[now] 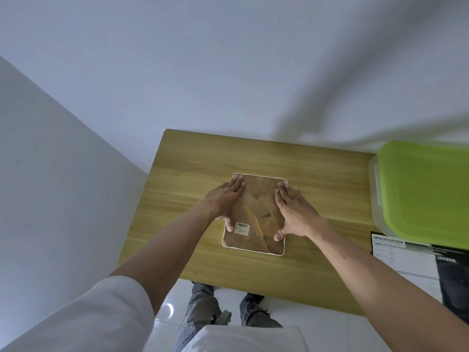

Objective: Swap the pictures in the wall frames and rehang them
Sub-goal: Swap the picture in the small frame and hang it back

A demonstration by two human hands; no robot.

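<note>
With the white-rimmed rectangular picture frame (253, 214) lying face down at the centre of the picture on the light wooden table (193, 174), I have its brown fibreboard backing turned up, which is the side I judge must be opened to change the picture. My left hand (227, 199) lies flat along the frame's left edge, fingers straight toward the upper corner, thumb (229, 224) pressing beside the small white barcode label (242, 228). My right hand (294, 212) mirrors it along the right edge, fingers extended, thumb tucked against the lower part of the backing. Neither hand grips anything; both press down, apparently to steady the frame or work the backing loose. A folded stand flap shows between the hands.

At the right edge of the picture, a translucent plastic storage box with a lime-green lid (426, 189) stands closed; its contents cannot be made out. Below it lies a black-and-white printed specification sheet (403, 257). No second frame is visible.
</note>
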